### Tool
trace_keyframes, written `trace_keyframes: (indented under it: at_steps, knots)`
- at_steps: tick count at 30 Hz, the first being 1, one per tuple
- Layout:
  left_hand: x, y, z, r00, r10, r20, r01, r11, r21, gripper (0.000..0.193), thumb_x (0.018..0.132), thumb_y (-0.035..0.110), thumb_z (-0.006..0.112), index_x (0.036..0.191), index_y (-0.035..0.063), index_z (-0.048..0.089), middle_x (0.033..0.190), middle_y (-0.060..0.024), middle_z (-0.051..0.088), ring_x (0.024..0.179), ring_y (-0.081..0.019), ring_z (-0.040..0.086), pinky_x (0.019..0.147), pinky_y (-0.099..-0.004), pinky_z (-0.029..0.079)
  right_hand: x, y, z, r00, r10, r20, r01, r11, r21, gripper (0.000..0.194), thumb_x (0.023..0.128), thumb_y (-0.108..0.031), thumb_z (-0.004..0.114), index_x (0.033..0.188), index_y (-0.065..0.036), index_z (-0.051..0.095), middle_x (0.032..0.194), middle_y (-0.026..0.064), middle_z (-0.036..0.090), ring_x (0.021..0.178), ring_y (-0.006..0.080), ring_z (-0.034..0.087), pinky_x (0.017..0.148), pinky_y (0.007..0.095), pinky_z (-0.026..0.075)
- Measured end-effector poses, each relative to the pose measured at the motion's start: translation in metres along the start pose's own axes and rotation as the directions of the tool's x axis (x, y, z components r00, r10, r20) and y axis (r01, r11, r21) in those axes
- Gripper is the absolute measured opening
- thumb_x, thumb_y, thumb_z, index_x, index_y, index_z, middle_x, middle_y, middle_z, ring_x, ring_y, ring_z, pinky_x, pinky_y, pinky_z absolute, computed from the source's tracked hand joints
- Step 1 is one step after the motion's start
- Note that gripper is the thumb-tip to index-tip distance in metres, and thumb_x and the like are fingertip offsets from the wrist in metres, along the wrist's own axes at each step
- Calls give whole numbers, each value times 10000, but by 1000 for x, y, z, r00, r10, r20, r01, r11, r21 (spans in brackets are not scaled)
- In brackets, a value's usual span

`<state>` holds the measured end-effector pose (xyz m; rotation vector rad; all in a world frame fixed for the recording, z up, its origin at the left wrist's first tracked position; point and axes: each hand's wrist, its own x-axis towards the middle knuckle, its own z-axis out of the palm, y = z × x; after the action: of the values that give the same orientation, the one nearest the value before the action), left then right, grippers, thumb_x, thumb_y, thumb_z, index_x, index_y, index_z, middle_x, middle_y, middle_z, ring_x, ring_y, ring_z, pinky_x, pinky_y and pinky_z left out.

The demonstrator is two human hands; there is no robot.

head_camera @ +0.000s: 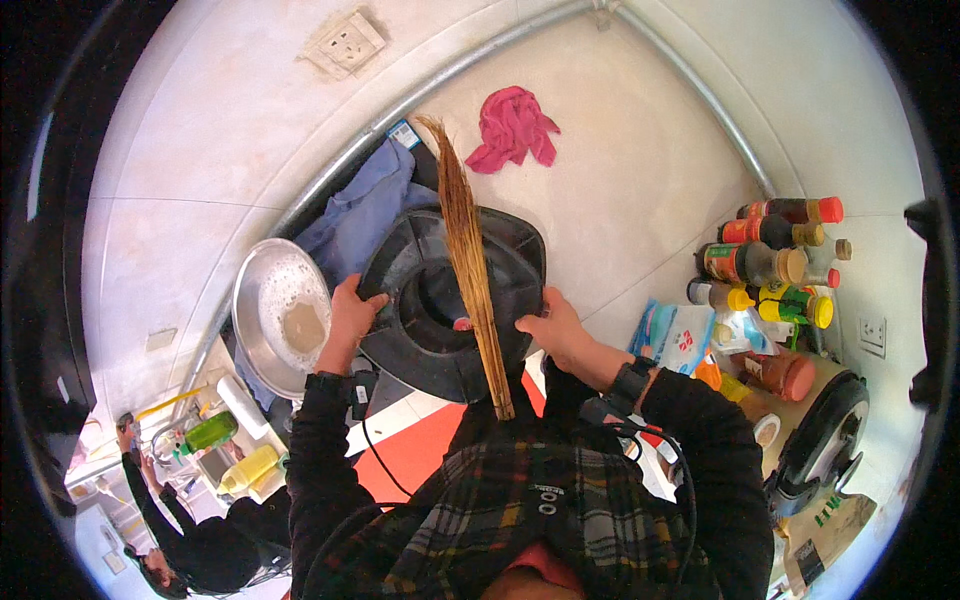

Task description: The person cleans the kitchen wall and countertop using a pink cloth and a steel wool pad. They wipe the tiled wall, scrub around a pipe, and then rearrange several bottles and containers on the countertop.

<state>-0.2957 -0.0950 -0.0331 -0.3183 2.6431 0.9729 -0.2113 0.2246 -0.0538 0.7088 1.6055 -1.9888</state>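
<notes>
Before me is a black range-hood-like or stove part, a dark square piece with a round central hollow (420, 352). My left hand (352, 319) grips its left edge, thumb on top. On its right edge my right hand (559, 330) has hold, thumb also over the rim. Across the piece lies a straw whisk brush (472, 277), its frayed bristles pointing away from me and its bound end towards my body. Left of my left hand stands a metal basin (244, 322) of foamy water with something tan in it. Blue cloth (360, 202) lies beyond the black piece.
A pink cloth (510, 127) lies on the pale counter (622, 150). Sauce bottles (765, 262), packets (682, 337) and a black-rimmed lidded pan (817, 442) line the right. A metal pipe (450, 67) runs along the wall. At lower left, another person (217, 540) is near a sink.
</notes>
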Motion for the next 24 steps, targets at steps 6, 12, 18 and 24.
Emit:
trace_keyframes:
  at_steps: [6,12,18,24]
  knots:
    - [-24,32,2,737,621,-267,-446,744,498,544,741,150,757,1209,-6,528,868,-174,635,864,-369,624,819,-434,497,37,-50,-45,954,129,271,205,378,-903,376,757,-174,648,1070,27,594,1010,182,649,870,340,627,789,413,495]
    - [-71,89,54,954,202,222,-221,973,62,679,727,372,784,1189,3,451,882,-156,661,798,-339,666,690,-406,524,108,-120,-57,637,-660,400,553,29,-833,434,800,-233,657,1211,-113,588,1303,188,513,1200,359,476,1003,424,393]
    - [-68,87,89,954,240,178,-175,931,-319,682,746,229,772,1206,5,321,859,-182,666,797,-317,685,696,-362,530,188,-146,-24,508,-627,591,441,-401,-803,602,793,-443,666,1337,-238,512,1485,172,305,1381,394,245,1077,600,232]
    - [-76,40,43,972,207,112,-181,962,-205,703,757,166,761,1300,32,336,979,-160,670,853,-208,681,733,-332,550,233,-135,-21,628,-559,542,403,-362,-841,571,814,-473,624,1337,-266,521,1472,166,331,1377,413,239,1077,604,231]
